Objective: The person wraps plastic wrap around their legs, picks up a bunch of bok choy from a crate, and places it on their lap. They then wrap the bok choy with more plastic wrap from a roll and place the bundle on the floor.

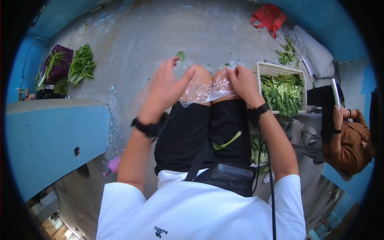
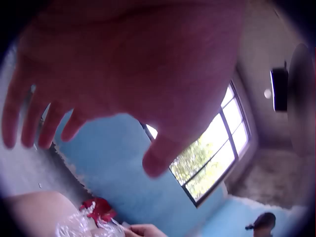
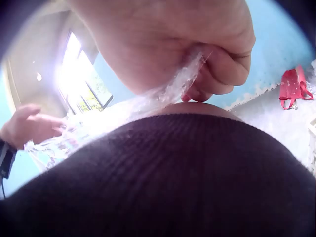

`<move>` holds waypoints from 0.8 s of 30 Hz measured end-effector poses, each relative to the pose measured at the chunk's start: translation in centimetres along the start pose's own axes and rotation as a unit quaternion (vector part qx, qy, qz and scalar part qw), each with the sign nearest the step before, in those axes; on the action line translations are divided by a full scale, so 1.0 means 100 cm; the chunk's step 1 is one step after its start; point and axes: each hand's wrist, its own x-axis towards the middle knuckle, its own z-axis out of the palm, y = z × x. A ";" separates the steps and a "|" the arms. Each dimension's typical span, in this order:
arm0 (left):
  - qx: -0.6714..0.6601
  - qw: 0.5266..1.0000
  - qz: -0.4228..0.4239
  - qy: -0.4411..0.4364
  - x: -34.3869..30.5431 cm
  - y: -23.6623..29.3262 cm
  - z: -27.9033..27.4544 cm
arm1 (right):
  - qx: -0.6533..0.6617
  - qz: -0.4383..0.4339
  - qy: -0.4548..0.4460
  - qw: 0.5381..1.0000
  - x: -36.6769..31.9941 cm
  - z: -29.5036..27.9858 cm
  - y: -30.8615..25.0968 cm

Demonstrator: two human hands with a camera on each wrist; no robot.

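The person is sitting with a thin clear plastic sheet [image 1: 204,90] lying across both bare knees, just above the hem of black shorts [image 1: 208,128]. The right hand [image 1: 244,82] is pinching the sheet's edge at the right knee; the right wrist view shows the film gathered between the thumb and curled fingers. The left hand [image 1: 164,90] is hovering over the left knee with its fingers spread and straight, gripping nothing. Whether its thumb is actually brushing the film is hard to tell.

Judging from this, the sheet is being spread or opened out. That is likely going best if the right hand is holding its pinch firmly while the left is taking the opposite edge low, near the knee, and drawing it flat rather than upward (film this thin bunches and clings easily). Working from the edge, not the crumpled middle, should be keeping it from tearing.

A green stalk [image 1: 227,142] is lying on the lap. A white crate [image 1: 262,68] of cut greens [image 1: 282,92] is standing just beside the right knee, and a red bag [image 1: 269,17] is sitting farther off on the floor. Another pile of greens [image 1: 82,64] is lying well apart to the left.
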 end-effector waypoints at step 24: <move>-0.319 0.936 -0.141 -0.045 -0.005 -0.045 0.044 | 0.052 -0.245 -0.036 0.968 -0.042 -0.024 0.011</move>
